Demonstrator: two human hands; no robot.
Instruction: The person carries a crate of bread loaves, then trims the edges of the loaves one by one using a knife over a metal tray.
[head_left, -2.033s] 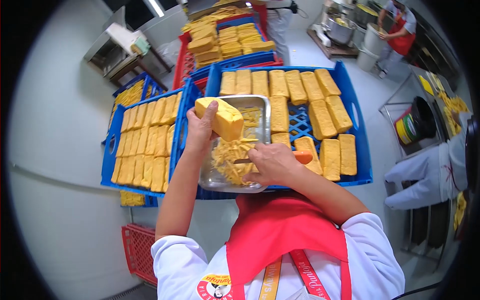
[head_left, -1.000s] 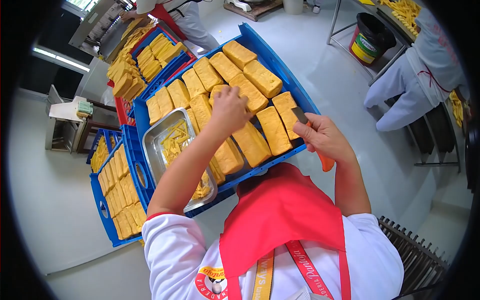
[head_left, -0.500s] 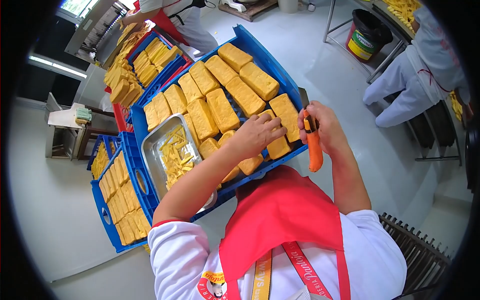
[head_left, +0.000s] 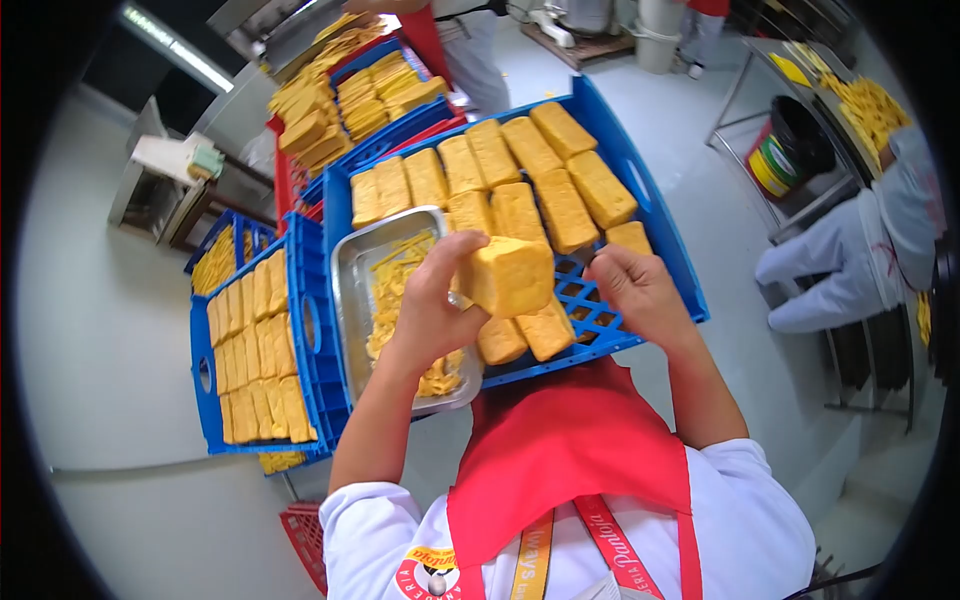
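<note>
In the head view, our left hand (head_left: 435, 300) grasps a yellow brick-shaped block (head_left: 512, 278) above the blue plastic lattice crate (head_left: 655, 235), toward 3 o'clock from the shiny metal tray (head_left: 350, 285) of yellow trimmings (head_left: 398, 275). Our right hand (head_left: 637, 298), at 3 o'clock from that block, is curled; we cannot tell what it grips. At 9 o'clock from the tray, a 2nd blue plastic crate (head_left: 207, 415) holds 3 rows of yellow blocks (head_left: 262, 345).

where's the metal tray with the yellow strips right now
In the head view, the metal tray sits on the left side of the central blue crate, partly hidden by the left hand.
</note>
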